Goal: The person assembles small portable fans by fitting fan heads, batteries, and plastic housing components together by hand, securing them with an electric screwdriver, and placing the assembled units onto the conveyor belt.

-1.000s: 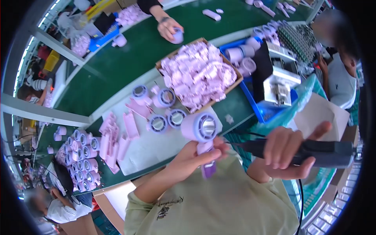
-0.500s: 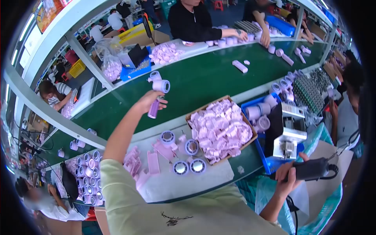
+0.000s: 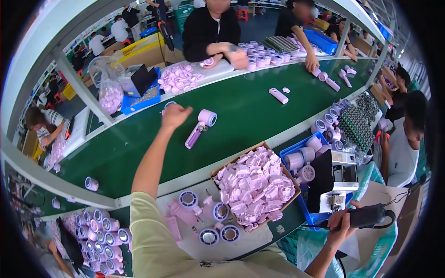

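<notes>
My left hand (image 3: 174, 116) reaches over the green belt (image 3: 241, 111), its fingers round a small lilac fan head (image 3: 168, 105) that shows only in part behind them. Just right of it, a lilac handheld fan (image 3: 200, 128) lies on the belt, touched by no hand. Low on the right, my right hand (image 3: 341, 220) is wrapped round a black electric screwdriver (image 3: 366, 216) with a cable. Several lilac fan heads (image 3: 208, 236) rest on the white sheet (image 3: 252, 237) close to my body.
A carton (image 3: 296, 190) of lilac parts stands at centre. Right of it are a blue bin (image 3: 303, 204) and a metal device (image 3: 338, 180). Stacked fan heads (image 3: 99, 236) sit at lower left. Co-workers work across the belt; a metal frame post (image 3: 85, 88) rises at left.
The handheld fan left my left hand and now lies on the belt. That hand moved to a fan head farther left. My right hand still holds the screwdriver.
</notes>
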The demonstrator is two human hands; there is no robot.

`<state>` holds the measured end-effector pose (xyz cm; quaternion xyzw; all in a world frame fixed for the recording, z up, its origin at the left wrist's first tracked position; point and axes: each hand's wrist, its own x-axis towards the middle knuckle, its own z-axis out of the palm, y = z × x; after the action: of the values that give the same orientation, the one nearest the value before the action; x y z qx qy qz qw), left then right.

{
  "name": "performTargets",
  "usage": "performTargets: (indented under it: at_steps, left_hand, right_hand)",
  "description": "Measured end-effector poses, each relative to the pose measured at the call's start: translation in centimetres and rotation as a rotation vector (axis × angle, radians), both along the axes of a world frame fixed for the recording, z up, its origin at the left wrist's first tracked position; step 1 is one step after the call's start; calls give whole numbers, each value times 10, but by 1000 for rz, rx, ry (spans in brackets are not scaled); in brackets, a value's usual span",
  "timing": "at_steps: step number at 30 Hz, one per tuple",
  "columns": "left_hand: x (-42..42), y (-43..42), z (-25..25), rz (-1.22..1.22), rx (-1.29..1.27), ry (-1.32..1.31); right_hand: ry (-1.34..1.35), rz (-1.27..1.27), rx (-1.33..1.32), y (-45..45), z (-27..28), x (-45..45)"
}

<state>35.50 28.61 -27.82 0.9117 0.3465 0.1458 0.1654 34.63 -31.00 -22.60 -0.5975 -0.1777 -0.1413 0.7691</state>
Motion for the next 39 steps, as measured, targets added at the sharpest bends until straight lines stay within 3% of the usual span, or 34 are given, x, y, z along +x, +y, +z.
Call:
performTargets:
  at_steps: [1,4,7,11,15,18,19,22,24,26,27,28,30,32,34,37,39]
  left_hand:
    - [-1,12,-1,87,11,-155]
    - [-12,52,-24,50,646,-251]
    - [-22,64,-40,-115,-52,-117]
    - [-29,48,-36,89,-81,2]
    - [-52,30,-37,83,-33,-7]
    - [-81,20,-19,79,-1039,-387]
    - [-99,-12,10,66,-1255,-500]
    - [-147,-73,45,-34,-1276,-748]
    - [-185,-119,77,-80,-1083,-753]
    - [-225,-171,102,-128,-910,-735]
    - [-243,-205,111,-196,-844,-750]
    - [-257,-238,114,-262,-777,-760]
    - [-285,-297,100,-386,-673,-688]
    - [-304,-351,99,-481,-295,-345]
    - [-321,-380,57,-682,184,-314]
    - [-335,-409,27,-226,-251,-548]
    - [-349,-410,34,-185,-366,-484]
  right_hand:
    - [-3,-11,-10,1,0,0]
    - [23,-36,-14,4,3,-1]
    - [3,-52,-72,9,6,0]
    - [48,-25,-136,17,14,-4]
    - [60,-109,-312,22,21,-9]
    - [21,-52,-340,20,24,-10]
    - [2,-23,-311,21,24,-12]
    - [-162,-133,-279,25,18,-20]
    - [-336,-366,-416,27,10,-35]
    - [-526,-400,-526,22,-11,-58]
    - [-602,-227,-569,17,-31,-72]
    - [-464,78,-539,30,-30,-94]
    - [-12,606,-150,71,-20,-131]
    - [284,1042,-19,80,-18,-150]
    - [148,1084,-418,86,-16,-152]
    - [313,1225,-425,89,-21,-154]
    - [268,1223,-417,93,-23,-152]
